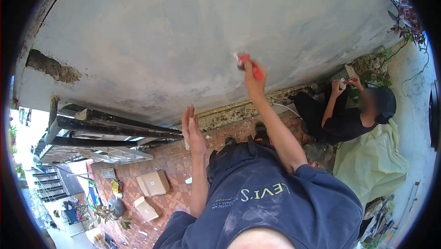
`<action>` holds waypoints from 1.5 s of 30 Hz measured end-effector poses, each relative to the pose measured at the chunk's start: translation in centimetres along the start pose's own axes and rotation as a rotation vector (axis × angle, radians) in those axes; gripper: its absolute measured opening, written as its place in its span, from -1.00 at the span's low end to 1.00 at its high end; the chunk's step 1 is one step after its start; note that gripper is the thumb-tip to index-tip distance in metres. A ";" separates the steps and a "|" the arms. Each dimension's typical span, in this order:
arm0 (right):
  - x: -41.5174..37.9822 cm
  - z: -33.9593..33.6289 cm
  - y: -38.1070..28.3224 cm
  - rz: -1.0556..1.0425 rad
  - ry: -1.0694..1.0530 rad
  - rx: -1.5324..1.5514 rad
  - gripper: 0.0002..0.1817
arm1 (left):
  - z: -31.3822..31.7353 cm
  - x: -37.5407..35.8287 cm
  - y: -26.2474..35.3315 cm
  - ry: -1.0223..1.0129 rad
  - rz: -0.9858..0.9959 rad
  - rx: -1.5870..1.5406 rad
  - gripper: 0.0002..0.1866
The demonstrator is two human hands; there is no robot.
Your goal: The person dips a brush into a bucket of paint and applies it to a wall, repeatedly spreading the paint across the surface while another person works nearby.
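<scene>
Patterned tile flr (pixel 177 196) w/ cardbd box (pixel 154 183), smaller cardbd box (pixel 147 209) just beside

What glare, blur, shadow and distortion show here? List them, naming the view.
Head view: heavy fisheye bending, with black corners; head view: bright glare washing out the far-left background; head view: soft, diffuse light on the wall, with no hard-edged shadow evident; head view: the red tool in the right hand looks slightly smeared, perhaps from motion.
</scene>
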State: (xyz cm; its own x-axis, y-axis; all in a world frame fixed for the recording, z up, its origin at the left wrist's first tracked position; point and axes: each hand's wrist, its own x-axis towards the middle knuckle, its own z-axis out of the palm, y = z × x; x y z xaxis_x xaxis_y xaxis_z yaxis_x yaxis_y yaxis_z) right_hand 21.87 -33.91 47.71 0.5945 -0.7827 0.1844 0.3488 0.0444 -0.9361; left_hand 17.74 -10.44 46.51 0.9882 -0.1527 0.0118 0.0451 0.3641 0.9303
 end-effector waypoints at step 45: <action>-6.5 -3.1 12.6 0.158 -0.149 -0.051 -0.83 | -0.7 0.4 -0.5 0.067 0.064 -0.012 -0.61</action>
State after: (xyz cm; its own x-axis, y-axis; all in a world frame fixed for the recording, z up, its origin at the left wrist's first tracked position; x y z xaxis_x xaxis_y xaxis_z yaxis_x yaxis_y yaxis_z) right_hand 20.10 -30.17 33.81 0.7406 -0.6680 0.0730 0.2080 0.1245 -0.9702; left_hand 18.25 -10.03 45.75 0.9967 -0.0666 0.0464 -0.0175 0.3818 0.9241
